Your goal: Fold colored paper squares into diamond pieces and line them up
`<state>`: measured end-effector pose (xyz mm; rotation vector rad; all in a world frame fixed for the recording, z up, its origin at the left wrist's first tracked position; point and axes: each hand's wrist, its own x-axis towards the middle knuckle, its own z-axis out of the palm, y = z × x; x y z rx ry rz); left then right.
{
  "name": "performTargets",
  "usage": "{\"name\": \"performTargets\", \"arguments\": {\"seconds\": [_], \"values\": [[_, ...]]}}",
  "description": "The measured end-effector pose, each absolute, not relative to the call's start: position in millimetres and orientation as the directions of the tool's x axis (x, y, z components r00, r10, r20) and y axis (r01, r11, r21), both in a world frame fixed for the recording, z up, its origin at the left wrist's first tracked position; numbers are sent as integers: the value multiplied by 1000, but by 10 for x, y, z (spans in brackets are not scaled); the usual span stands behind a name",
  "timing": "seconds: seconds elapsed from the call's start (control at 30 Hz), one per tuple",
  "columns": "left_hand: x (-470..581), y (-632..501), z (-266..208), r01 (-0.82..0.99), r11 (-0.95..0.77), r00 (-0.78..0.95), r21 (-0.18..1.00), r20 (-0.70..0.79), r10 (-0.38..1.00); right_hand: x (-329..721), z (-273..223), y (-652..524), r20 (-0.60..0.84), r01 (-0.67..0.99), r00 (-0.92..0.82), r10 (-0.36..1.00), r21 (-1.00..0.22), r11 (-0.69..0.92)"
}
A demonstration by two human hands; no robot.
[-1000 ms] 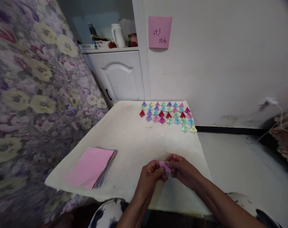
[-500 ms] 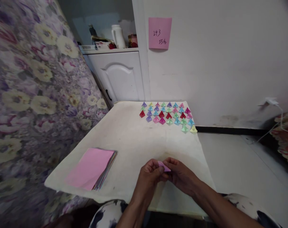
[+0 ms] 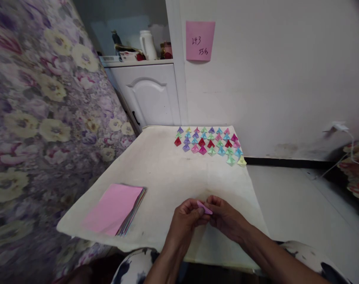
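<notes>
A small folded piece of pink paper point(image 3: 205, 208) is pinched between my two hands above the near part of the table. My left hand point(image 3: 187, 217) grips its left side, thumb on top and fingers curled beneath. On the other side, my right hand point(image 3: 225, 215) holds the paper's right edge between thumb and fingertips; some of those fingers are hidden. Farther off, several small folded paper pieces point(image 3: 202, 142) in red, green, blue, purple, pink and yellow lie in rows. A stack of coloured paper sheets point(image 3: 117, 209), pink on top, rests at the left.
The cream-covered table point(image 3: 167, 169) meets the wall at its far edge. A white cabinet point(image 3: 152, 94) with a jug point(image 3: 148, 45) on its shelf stands behind. The floral curtain point(image 3: 57, 130) hangs along the left, and a pink note point(image 3: 200, 41) is on the wall.
The pink paper has tilted slightly in my fingers and shows a narrower face. Both hands stay in almost the same place.
</notes>
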<state>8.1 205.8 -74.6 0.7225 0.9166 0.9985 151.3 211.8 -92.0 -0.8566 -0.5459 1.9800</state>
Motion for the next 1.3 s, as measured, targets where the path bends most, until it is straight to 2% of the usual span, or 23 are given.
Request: {"name": "performTargets", "arguments": {"seconds": [0.1, 0.23, 0.37, 0.5, 0.67, 0.73, 0.83, 0.93, 1.03, 1.13, 1.23, 1.3], "values": [[73, 2058, -752, -377, 370, 231, 849, -301, 925, 1534, -909, 2152, -316, -458, -299, 900, -780, -426], [63, 2085, -759, -303, 377, 234, 875, -315, 920, 1597, -838, 2190, -171, -186, -240, 956, -958, -218], [76, 2108, -765, -133, 329, 226, 935, -295, 928, 1662, -792, 2208, -133, -32, -261, 956, -989, -146], [108, 2068, -756, 31, 166, 156, 986, -169, 973, 1677, -822, 2203, -156, 90, -290, 944, -987, -135], [100, 2009, -724, 271, -9, 173, 962, -39, 984, 1646, -832, 2166, -91, 181, -279, 956, -983, -41], [90, 2006, -695, 355, -76, 176, 932, 13, 984, 1632, -814, 2155, -55, 183, -267, 962, -983, -6], [82, 2012, -641, 379, -117, 141, 918, 68, 988, 1612, -776, 2150, -34, 92, -255, 966, -996, -10], [90, 2016, -606, 303, -83, 132, 949, 45, 990, 1587, -739, 2146, -16, -46, -240, 971, -999, -27], [115, 2008, -609, 126, 20, 187, 992, -44, 981, 1563, -725, 2131, 2, -129, -216, 976, -991, -26], [137, 1993, -628, 1, 86, 182, 996, -85, 980, 1554, -727, 2119, -6, -150, -198, 980, -988, -36], [132, 1980, -633, 44, 66, 153, 997, -72, 986, 1567, -713, 2121, 4, -123, -216, 976, -992, -24], [117, 1976, -625, 99, 44, 143, 994, -58, 988, 1587, -689, 2125, 30, -48, -218, 976, -999, 20]]}}
